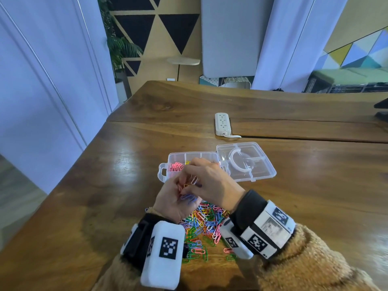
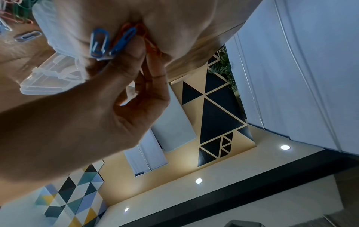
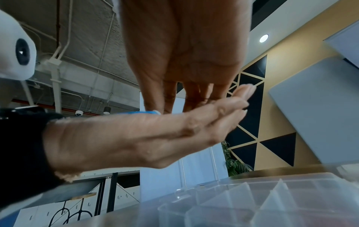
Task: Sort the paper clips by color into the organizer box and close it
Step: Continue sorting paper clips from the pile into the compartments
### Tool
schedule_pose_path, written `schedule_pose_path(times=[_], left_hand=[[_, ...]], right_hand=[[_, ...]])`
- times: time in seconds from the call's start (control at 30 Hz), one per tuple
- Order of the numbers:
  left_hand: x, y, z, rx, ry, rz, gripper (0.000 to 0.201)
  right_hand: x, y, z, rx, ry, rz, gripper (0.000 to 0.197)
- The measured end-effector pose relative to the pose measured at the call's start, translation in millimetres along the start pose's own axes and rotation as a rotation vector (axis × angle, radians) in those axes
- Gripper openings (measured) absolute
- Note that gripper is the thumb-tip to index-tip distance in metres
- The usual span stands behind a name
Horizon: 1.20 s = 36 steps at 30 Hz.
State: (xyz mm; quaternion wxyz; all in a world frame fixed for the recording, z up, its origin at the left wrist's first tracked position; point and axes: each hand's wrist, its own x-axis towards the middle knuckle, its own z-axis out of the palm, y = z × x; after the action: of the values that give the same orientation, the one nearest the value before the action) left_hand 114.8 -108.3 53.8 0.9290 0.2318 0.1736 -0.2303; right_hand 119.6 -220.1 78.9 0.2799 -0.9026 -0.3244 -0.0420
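Both forearms wear fuzzy tan sleeves (image 1: 315,267) of a thick, curly-piled fleece, with a darker brown seam curving across the right one. Each wrist carries a black strap. On the left wrist (image 1: 147,236) the strap bears a black buckle-like block and a white, round-cornered camera housing (image 1: 162,254) printed with a black-and-white square marker; a second marker shows on its side. The right wrist has a wide black cuff (image 1: 249,208) and a white band (image 1: 270,229) with two square markers and a grey printed label between them. A white rounded housing (image 1: 235,242) below it carries another marker. The hands are bare.
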Motion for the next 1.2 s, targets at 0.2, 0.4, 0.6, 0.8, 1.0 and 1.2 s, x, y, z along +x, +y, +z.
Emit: schedule_pose_path(times=[0.2, 0.4, 0.6, 0.8, 1.0, 1.2], left_hand=[[-9, 3, 3, -0.062, -0.145, -0.066, 0.022], [-3, 2, 2, -0.029, -0.098, -0.028, 0.045], [-1, 3, 16, 0.021, 0.020, -0.019, 0.049], [-3, 7, 16, 0.009, -0.011, -0.045, 0.058], [4, 4, 7, 0.012, -0.072, -0.022, 0.054], [4, 7, 4, 0.091, -0.146, -0.048, 0.064]], right_hand=[[6, 8, -3, 0.126, 0.076, 0.006, 0.006], [3, 11, -21, 0.244, 0.058, 0.111, 0.008], [5, 5, -16, 0.039, 0.058, 0.064, 0.016], [11, 4, -8, 0.060, 0.070, 0.018, 0.012], [14, 6, -13, 0.446, 0.023, 0.152, 0.020], [11, 4, -23, 0.785, 0.070, 0.305, 0.015]])
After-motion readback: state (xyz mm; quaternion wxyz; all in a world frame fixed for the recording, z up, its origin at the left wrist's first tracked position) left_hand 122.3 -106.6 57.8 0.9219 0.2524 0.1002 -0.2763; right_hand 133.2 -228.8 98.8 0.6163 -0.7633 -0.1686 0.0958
